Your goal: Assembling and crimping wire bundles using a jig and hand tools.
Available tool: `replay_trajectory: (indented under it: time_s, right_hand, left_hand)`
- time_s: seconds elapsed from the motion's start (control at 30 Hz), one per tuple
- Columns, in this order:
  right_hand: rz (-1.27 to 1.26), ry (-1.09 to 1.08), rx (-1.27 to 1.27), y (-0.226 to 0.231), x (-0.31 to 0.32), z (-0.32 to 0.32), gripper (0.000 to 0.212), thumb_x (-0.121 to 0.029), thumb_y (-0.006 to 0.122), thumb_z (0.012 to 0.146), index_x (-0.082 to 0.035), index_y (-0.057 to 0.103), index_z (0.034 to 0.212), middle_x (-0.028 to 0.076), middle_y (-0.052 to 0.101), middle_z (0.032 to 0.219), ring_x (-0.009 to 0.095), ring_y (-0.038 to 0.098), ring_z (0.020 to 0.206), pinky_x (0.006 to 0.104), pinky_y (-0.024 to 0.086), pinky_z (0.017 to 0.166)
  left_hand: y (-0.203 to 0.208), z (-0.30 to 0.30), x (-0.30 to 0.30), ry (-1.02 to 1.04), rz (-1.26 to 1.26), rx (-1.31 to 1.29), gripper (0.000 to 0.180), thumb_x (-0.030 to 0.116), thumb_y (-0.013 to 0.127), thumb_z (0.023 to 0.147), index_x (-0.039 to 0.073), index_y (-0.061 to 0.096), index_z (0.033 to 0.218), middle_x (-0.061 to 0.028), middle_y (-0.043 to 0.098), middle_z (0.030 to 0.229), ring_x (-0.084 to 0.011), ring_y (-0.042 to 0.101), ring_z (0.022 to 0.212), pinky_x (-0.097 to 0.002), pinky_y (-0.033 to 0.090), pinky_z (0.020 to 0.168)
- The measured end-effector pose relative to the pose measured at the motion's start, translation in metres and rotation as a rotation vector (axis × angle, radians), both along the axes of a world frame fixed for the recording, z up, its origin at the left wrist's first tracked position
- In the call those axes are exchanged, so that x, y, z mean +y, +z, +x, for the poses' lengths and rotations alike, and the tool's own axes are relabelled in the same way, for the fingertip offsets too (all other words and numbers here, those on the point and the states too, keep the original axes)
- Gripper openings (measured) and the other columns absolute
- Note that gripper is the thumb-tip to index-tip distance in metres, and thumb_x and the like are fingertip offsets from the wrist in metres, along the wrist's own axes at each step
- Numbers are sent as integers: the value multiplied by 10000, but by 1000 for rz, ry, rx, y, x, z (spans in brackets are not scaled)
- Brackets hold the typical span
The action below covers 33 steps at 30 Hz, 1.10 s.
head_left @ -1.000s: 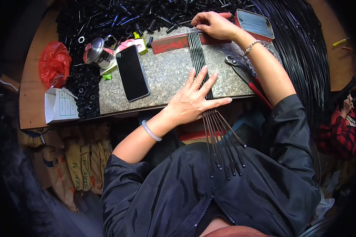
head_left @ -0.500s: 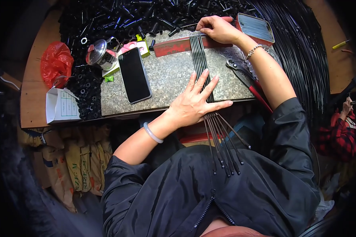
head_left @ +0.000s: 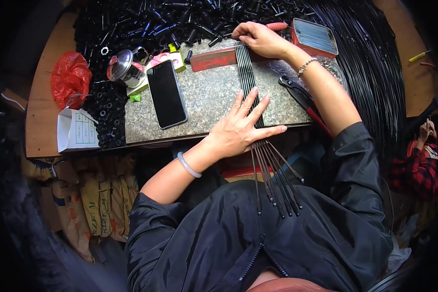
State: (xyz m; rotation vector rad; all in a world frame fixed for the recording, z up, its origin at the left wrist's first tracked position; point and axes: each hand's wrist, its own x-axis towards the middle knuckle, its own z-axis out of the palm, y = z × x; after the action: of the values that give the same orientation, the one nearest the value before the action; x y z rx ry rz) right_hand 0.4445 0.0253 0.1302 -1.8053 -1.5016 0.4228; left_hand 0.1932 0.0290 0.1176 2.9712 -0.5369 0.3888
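A row of thin black rods (head_left: 246,73) lies side by side across the stone slab. Their far ends cross a worn red bar (head_left: 213,61); their near ends, tipped with small dark knobs, fan out over my lap. My left hand (head_left: 236,127) rests flat on the rods at the slab's front edge, fingers spread. Beyond the bar, my right hand (head_left: 263,40) is closed in a pinch at the far rod ends. Whatever lies between its fingertips is hidden or too small to name. Behind that hand shows a red handle (head_left: 277,26).
A red tin of thin grey wires (head_left: 315,36) stands beside long black rods (head_left: 365,63). Pliers (head_left: 304,100) lie right of my work. Leftward are a phone (head_left: 167,95), a lidded glass jar (head_left: 126,68) and a red bag (head_left: 70,78). Black parts (head_left: 180,17) heap behind.
My right hand has shifted slightly left along the far rod ends, its fingers still pinched. The near rod ends have moved a little. My left hand stays in place.
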Motion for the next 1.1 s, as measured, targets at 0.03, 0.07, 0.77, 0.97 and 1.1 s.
replay_trajectory:
  time_s: [0.03, 0.07, 0.77, 0.97, 1.1]
  right_hand:
    - [51, -29, -129, 1, -1, -6, 172, -102, 536, 884, -21, 579, 1029, 111, 571, 975, 208, 550, 960, 319, 433, 877]
    - [110, -60, -171, -2, 0, -10, 181, -121, 543, 882, -29, 576, 1033, 124, 551, 996, 236, 527, 993, 334, 417, 899]
    - [-108, -511, -625, 37, -138, 72, 241, -300, 682, 768, -131, 687, 940, 65, 618, 928, 248, 548, 983, 385, 475, 840]
    - [-56, -504, -606, 32, -126, 68, 246, -309, 676, 770, -144, 693, 951, 61, 608, 936, 252, 540, 994, 380, 472, 859]
    - [-31, -510, -640, 27, -110, 63, 199, -275, 676, 759, -141, 713, 901, 62, 610, 910, 257, 536, 984, 393, 471, 851]
  left_hand:
    - [0, 0, 0, -9, 1, -3, 557, 410, 598, 803, 462, 407, 1323, -206, 308, 1419, -494, 283, 1288, -610, 305, 1004]
    - [-1, 0, 0, -2, 1, 10, 559, 412, 601, 800, 460, 408, 1322, -206, 306, 1420, -493, 277, 1291, -611, 302, 1006]
    - [25, -31, -8, -3, -581, -33, 704, 345, 764, 699, 143, 479, 1310, -149, 410, 1379, -410, 301, 1320, -591, 204, 1058]
    - [74, -32, -11, -33, -964, 16, 783, 260, 733, 761, -43, 342, 1368, -220, 488, 1307, -278, 447, 1249, -388, 285, 1056]
    - [101, -24, -14, -83, -1059, 33, 728, 252, 713, 777, -48, 375, 1347, -222, 545, 1238, -280, 511, 1184, -386, 314, 1041]
